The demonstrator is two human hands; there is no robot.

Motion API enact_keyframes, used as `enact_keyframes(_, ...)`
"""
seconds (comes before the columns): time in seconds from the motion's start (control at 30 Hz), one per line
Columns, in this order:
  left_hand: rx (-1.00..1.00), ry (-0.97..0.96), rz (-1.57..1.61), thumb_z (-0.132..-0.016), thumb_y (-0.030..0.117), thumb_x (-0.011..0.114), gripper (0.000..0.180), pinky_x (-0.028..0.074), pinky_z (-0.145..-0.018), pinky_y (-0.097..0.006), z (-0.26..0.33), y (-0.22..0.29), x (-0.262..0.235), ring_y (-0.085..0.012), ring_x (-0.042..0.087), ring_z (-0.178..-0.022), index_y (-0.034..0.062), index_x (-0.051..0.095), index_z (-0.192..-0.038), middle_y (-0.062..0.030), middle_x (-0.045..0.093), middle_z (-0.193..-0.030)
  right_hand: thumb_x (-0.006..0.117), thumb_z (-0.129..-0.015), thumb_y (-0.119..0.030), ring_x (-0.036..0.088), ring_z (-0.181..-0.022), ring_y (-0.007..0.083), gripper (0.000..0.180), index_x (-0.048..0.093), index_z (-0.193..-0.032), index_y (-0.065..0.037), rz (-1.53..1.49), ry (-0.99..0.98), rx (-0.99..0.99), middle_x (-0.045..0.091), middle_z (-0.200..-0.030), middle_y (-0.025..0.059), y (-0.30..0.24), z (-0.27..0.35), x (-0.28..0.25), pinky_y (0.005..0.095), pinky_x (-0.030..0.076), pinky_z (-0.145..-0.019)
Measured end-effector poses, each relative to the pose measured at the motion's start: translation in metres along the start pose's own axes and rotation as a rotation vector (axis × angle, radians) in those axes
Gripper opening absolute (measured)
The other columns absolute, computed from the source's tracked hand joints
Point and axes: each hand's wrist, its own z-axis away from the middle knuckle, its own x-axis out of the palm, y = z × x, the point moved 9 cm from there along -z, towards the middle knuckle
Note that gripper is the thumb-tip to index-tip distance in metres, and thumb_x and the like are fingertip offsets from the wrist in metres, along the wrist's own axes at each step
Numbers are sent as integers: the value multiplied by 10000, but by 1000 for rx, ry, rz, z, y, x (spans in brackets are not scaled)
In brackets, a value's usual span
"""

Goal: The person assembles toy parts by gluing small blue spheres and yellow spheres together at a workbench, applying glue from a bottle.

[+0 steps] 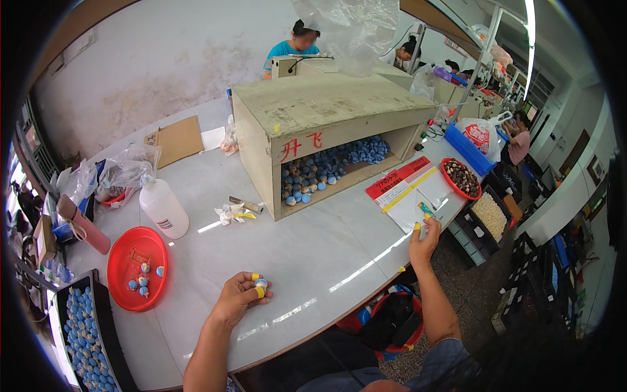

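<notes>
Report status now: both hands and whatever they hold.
Left hand pinching a small blue ball over the white table. Right hand touching a clear plastic sheet at the table edge. Nothing between them.

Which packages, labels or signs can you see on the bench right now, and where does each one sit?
Red and white printed sheet: flat on the table, by the right hand.
White plastic bottle with a small label: upright, beside the red dish.
Red painted characters: on the front panel of the beige box.
White bag with red print: far right, behind the blue bin.
Brown cardboard sheet: flat, far left of the box.
</notes>
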Motion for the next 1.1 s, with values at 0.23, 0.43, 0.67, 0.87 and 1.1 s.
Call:
enact_keyframes(0.23,-31,13,26,-870,-25,644,323,583,-818,-304,3,-2,-5,-259,683,-967,-48,497,-1156,-194,633,-1135,587,-798,68,612,-867,329,272,581,-1052,-29,-235,-305,-206,597,-924,145,-71,-71,172,424,497,-744)
enact_keyframes(0.43,-37,11,25,-869,-12,666,349,575,-852,-308,1,-8,-8,-262,676,-1004,-55,494,-1169,-192,623,-1155,663,-769,-54,602,-1069,372,426,598,-1189,-87,242,-638,-128,635,-1142,164,-35,-104,294,440,515,-864)
enact_keyframes(0.67,-13,-35,41,-864,-57,609,313,567,-869,-322,3,-9,-5,-267,676,-997,-54,503,-1159,-197,618,-1170,670,-765,-71,636,-1000,368,367,659,-1132,-76,271,-541,-123,662,-1078,183,-37,-97,287,440,519,-858)
enact_keyframes(0.87,13,14,14,-867,-25,649,327,570,-870,-327,0,-7,-10,-265,673,-1000,-48,502,-1158,-181,619,-1157,649,-814,-22,632,-813,218,324,630,-1137,-46,-378,-567,301,655,-958,89,-30,-55,258,315,503,-684)
enact_keyframes(1.1,199,120,118,-893,34,652,365,558,-867,-328,-2,11,-20,-245,664,-1012,-17,464,-1201,-137,624,-1158,616,-882,-12,595,-780,118,247,596,-1125,-53,-1333,-1080,853,623,-942,26,-209,64,193,240,461,-621)
